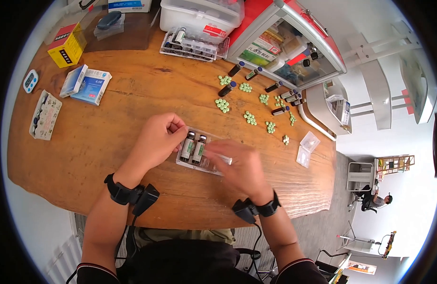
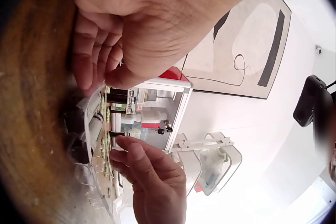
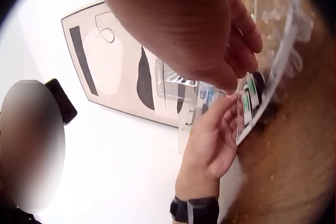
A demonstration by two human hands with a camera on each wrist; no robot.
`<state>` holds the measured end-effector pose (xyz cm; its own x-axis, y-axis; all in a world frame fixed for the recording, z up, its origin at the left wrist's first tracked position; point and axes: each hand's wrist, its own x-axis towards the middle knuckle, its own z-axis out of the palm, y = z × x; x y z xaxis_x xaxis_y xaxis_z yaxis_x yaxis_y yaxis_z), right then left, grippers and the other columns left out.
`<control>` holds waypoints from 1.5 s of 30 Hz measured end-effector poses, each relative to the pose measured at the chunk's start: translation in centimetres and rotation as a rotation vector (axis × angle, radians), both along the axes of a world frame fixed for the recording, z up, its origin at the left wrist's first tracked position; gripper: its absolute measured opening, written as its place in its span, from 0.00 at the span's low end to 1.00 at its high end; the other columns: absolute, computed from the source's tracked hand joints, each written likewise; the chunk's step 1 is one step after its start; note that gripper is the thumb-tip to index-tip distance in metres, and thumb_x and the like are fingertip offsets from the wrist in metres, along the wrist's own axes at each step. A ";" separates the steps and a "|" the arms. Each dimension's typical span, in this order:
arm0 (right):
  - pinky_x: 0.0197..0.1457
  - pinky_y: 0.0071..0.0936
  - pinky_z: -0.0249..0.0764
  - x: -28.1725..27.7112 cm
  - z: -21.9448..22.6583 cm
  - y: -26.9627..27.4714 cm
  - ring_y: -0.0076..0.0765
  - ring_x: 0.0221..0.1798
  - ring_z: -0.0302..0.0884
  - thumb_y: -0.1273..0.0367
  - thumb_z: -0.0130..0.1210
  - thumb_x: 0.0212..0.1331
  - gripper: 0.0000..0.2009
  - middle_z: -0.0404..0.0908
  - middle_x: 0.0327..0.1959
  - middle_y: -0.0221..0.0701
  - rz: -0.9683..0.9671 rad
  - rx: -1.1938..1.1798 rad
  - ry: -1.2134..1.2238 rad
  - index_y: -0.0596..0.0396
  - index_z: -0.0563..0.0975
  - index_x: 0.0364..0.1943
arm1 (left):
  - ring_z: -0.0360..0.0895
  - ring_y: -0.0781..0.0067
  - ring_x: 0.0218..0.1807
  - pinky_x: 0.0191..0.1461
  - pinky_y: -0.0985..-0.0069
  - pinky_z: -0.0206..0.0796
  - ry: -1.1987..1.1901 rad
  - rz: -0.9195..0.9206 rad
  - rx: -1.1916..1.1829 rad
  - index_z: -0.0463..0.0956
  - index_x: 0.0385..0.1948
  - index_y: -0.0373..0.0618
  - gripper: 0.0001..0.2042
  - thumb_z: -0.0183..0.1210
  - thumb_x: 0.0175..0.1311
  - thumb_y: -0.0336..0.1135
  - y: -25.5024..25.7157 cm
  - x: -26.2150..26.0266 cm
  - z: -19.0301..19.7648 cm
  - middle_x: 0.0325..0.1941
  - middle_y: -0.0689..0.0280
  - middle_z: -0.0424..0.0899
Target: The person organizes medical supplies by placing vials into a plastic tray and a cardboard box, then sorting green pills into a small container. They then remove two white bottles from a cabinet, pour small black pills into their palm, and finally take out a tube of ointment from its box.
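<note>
A clear plastic tray (image 1: 210, 164) lies on the wooden table in front of the person. Two dark glass vials (image 1: 198, 150) with white and green labels lie side by side in its left part. At the tray's left end, the left hand (image 1: 159, 139) pinches the rim between thumb and fingers. The right hand (image 1: 244, 163), blurred in the head view, hovers over the tray's right part with its fingertips close to the right vial. Its fingers are loosely bent in the right wrist view, with nothing visible between them.
Beyond the tray stand several dark vials (image 1: 226, 90) among small piles of green tablets (image 1: 222, 105). An open clear case (image 1: 303, 156) lies to the right. Blue-white boxes (image 1: 93, 87), a patterned carton (image 1: 45, 116) and a timer (image 1: 31, 81) are left; a glass-fronted cabinet (image 1: 339, 66) stands behind.
</note>
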<state>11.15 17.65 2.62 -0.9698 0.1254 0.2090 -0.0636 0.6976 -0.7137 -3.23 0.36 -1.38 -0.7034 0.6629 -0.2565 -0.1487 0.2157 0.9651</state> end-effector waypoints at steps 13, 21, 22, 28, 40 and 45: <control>0.40 0.33 0.79 -0.2 -0.8 16.7 0.37 0.34 0.86 0.67 0.63 0.65 0.15 0.88 0.37 0.41 -0.725 0.459 -0.113 0.56 0.83 0.53 | 0.79 0.84 0.27 0.30 0.84 0.73 -0.019 -0.006 -0.014 0.79 0.38 0.35 0.07 0.60 0.70 0.30 -0.1 -0.1 0.1 0.30 0.67 0.82; 0.36 0.22 0.75 -0.1 0.9 9.6 0.22 0.32 0.83 0.67 0.64 0.65 0.15 0.88 0.34 0.32 -0.626 0.034 0.138 0.63 0.83 0.50 | 0.79 0.83 0.28 0.31 0.83 0.74 -0.015 -0.018 -0.008 0.79 0.40 0.35 0.07 0.60 0.70 0.30 -0.2 -0.2 0.1 0.32 0.66 0.82; 0.36 0.20 0.75 0.2 1.5 8.3 0.20 0.32 0.81 0.68 0.65 0.65 0.14 0.88 0.33 0.30 -0.604 -0.116 0.099 0.64 0.83 0.50 | 0.79 0.83 0.28 0.31 0.84 0.74 -0.012 -0.020 -0.006 0.79 0.40 0.35 0.06 0.60 0.70 0.29 -0.2 -0.2 0.0 0.32 0.66 0.82; 0.41 0.20 0.78 0.7 3.3 1.9 0.20 0.35 0.82 0.69 0.66 0.63 0.12 0.87 0.31 0.30 -0.286 -0.335 -0.289 0.62 0.84 0.47 | 0.79 0.83 0.28 0.31 0.84 0.73 -0.006 -0.022 0.007 0.79 0.39 0.35 0.06 0.60 0.70 0.29 -0.1 -0.1 -0.3 0.30 0.67 0.82; 0.39 0.30 0.82 0.2 1.4 -0.7 0.37 0.33 0.88 0.68 0.67 0.59 0.15 0.88 0.32 0.39 -0.219 -0.003 -0.373 0.58 0.82 0.49 | 0.78 0.84 0.28 0.31 0.83 0.73 0.080 -0.018 -0.015 0.79 0.37 0.35 0.07 0.61 0.69 0.31 -0.1 0.1 -0.2 0.30 0.67 0.82; 0.38 0.33 0.81 0.6 2.2 -1.2 0.39 0.33 0.87 0.72 0.67 0.56 0.13 0.87 0.33 0.38 -0.164 0.024 -0.346 0.57 0.84 0.46 | 0.78 0.84 0.28 0.31 0.83 0.74 0.106 -0.027 -0.035 0.79 0.38 0.35 0.07 0.61 0.69 0.30 -0.1 0.0 -0.3 0.31 0.67 0.82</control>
